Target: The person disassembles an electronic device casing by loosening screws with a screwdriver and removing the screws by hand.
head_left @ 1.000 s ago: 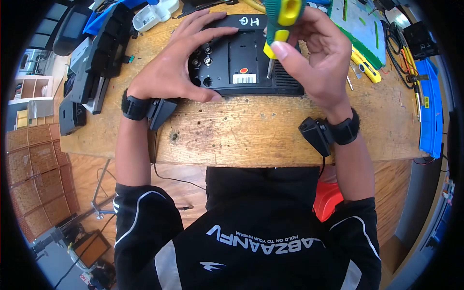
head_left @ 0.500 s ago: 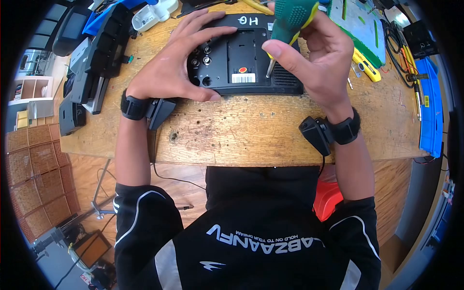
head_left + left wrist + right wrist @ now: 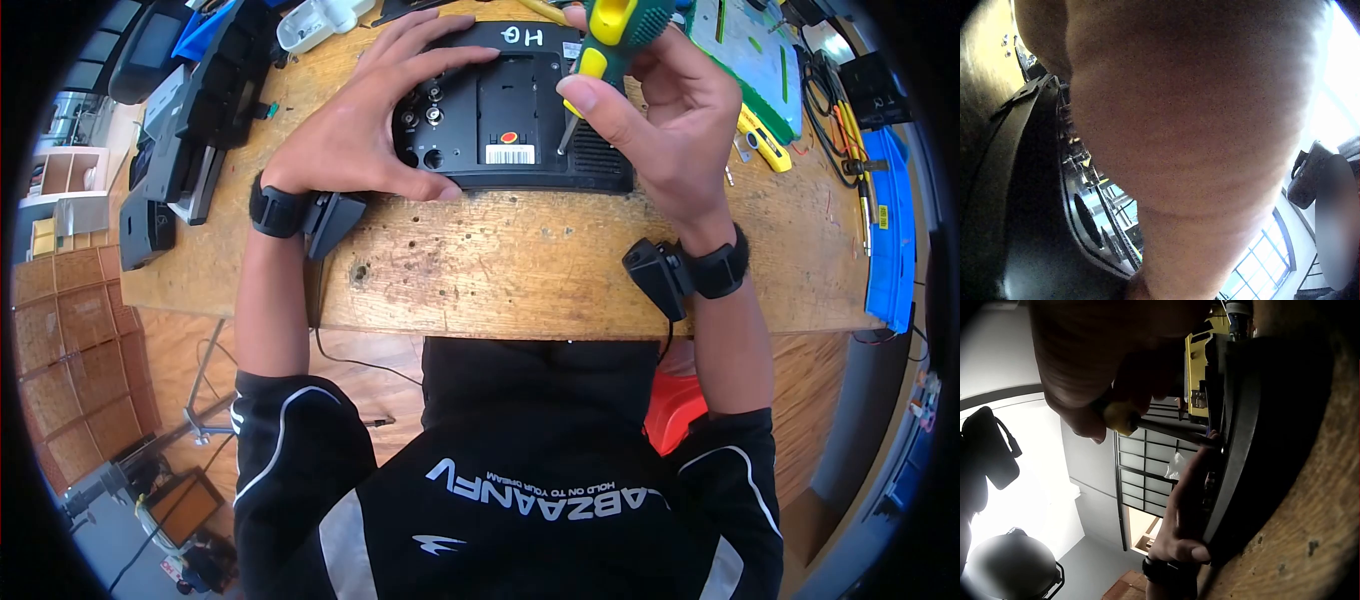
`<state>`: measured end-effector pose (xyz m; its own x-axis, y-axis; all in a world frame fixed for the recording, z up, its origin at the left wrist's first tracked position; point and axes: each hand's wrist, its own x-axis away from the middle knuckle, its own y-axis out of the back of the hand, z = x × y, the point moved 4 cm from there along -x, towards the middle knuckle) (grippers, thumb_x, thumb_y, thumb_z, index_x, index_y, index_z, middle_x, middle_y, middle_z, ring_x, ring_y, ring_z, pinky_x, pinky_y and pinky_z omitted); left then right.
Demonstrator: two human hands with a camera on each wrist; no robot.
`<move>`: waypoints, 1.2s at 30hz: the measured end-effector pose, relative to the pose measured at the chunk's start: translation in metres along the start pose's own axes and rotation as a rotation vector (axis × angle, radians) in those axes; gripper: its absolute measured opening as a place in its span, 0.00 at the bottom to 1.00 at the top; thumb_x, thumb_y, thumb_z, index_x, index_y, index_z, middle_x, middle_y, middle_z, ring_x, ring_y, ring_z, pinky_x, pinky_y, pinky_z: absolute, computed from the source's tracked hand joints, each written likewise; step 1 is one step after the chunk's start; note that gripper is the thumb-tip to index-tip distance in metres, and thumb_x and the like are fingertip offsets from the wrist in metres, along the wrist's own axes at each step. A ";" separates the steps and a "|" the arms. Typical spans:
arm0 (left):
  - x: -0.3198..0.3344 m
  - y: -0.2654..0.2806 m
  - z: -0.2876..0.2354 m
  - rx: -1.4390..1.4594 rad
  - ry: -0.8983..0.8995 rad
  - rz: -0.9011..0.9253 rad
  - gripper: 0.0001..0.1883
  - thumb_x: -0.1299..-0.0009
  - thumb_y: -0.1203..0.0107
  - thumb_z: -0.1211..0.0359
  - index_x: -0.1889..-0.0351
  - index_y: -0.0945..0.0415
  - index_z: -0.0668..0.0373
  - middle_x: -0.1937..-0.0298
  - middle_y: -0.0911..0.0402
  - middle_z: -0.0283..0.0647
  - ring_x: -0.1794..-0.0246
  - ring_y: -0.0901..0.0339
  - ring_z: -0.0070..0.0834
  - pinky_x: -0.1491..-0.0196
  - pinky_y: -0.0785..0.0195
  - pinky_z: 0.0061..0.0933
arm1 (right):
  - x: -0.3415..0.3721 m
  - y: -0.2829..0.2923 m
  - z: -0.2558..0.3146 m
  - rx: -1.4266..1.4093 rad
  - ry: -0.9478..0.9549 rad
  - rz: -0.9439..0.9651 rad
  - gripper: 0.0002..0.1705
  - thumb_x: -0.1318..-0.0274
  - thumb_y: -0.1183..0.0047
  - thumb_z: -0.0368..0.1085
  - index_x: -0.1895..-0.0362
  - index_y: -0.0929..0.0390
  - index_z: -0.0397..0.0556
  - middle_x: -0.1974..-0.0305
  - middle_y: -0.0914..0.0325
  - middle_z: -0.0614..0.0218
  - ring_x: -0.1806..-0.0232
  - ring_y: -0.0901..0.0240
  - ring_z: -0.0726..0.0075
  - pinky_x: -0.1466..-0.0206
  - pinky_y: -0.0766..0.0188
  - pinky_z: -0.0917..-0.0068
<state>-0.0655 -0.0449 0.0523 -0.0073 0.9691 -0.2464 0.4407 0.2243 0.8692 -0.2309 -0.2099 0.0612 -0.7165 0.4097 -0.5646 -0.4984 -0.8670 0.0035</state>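
A black flat device (image 3: pixel 465 150) marked "HQ", with round connectors, a barcode label and a vented patch, lies on the wooden table. Over its left side spreads my left hand (image 3: pixel 345 140), thumb at the near edge and fingers reaching across toward the far edge, holding it. My right hand (image 3: pixel 680 130) grips the green and yellow handle of a screwdriver (image 3: pixel 612 45). The screwdriver's metal shaft (image 3: pixel 1172 430) slants down in the right wrist view, its tip at the device's face beside the vents. In the left wrist view, my hand hides most of the device.
Black equipment cases (image 3: pixel 205 110) stand along the table's left side. To the right lie a yellow cutter (image 3: pixel 765 142), a green-edged board (image 3: pixel 745 60), cables and a blue tray (image 3: pixel 890 240). A white container (image 3: pixel 310 25) sits at the back.
The screwdriver's handle has turned in my right fingers, showing mostly green half a second ago and more yellow now. Its tip stays by the vents. My left hand keeps its place on the device.
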 end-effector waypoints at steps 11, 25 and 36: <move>-0.006 0.018 -0.027 0.039 0.187 0.067 0.48 0.45 0.22 0.48 0.28 0.30 0.55 0.24 0.40 0.55 0.21 0.53 0.53 0.23 0.57 0.51 | 0.003 0.005 -0.004 -0.119 -0.062 0.136 0.27 0.41 0.40 0.37 0.41 0.25 0.31 0.51 0.16 0.52 0.48 0.19 0.64 0.39 0.25 0.68; -0.043 -0.004 -0.051 0.493 0.078 0.119 0.13 0.31 0.32 0.67 0.52 0.15 0.63 0.71 0.18 0.41 0.74 0.24 0.28 0.69 0.34 0.30 | -0.001 0.004 0.000 0.056 0.094 0.144 0.21 0.52 0.40 0.35 0.54 0.15 0.36 0.48 0.21 0.53 0.46 0.24 0.60 0.39 0.30 0.66; -0.038 -0.027 -0.041 0.579 0.032 -0.169 0.10 0.34 0.29 0.67 0.62 0.16 0.64 0.78 0.21 0.40 0.79 0.22 0.27 0.73 0.31 0.27 | 0.003 -0.001 -0.021 -0.129 -0.029 0.270 0.25 0.52 0.25 0.38 0.50 0.18 0.42 0.46 0.17 0.58 0.47 0.21 0.67 0.42 0.26 0.70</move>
<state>-0.1141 -0.0840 0.0556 -0.1426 0.9296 -0.3398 0.8483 0.2917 0.4419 -0.2225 -0.2132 0.0421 -0.8291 0.1655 -0.5341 -0.2228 -0.9739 0.0441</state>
